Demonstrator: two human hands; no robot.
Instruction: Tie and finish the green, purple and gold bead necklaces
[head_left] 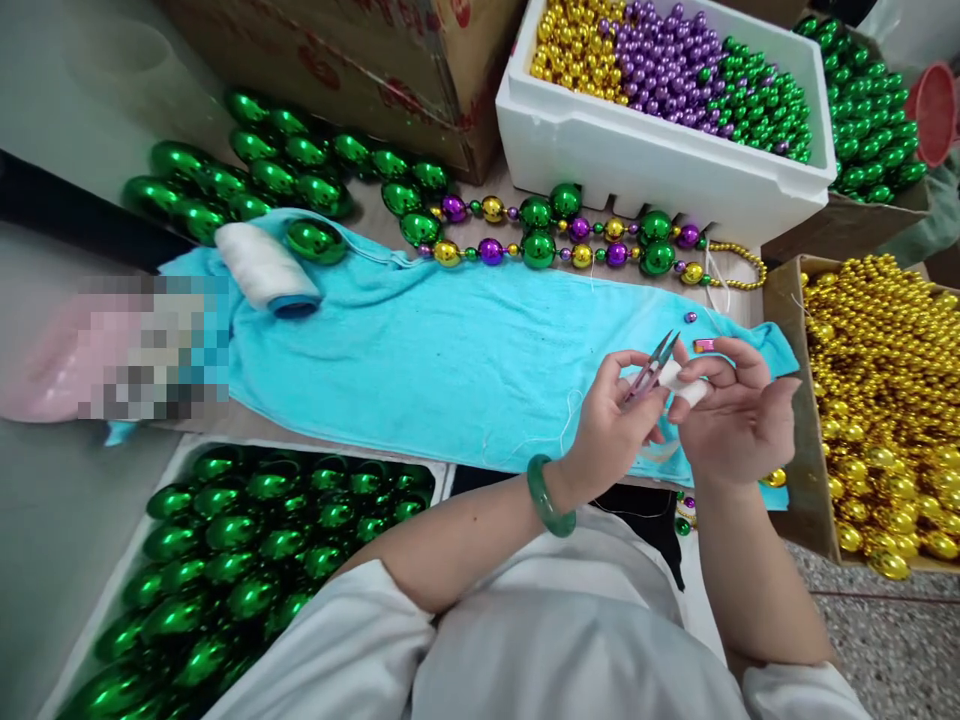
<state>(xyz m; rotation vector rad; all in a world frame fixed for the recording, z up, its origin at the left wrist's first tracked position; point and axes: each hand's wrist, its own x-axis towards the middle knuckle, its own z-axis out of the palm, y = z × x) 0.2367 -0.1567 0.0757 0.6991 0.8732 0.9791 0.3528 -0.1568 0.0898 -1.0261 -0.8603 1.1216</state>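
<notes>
Bare towel (450,370) between spool (266,268) and bead strand (570,240).

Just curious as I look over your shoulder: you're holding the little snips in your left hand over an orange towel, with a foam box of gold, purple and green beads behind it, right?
Nearly. The head view shows the towel is turquoise, not orange. The rest holds: left hand holds the snips, and the foam box of gold, purple and green beads sits behind the towel.
</notes>
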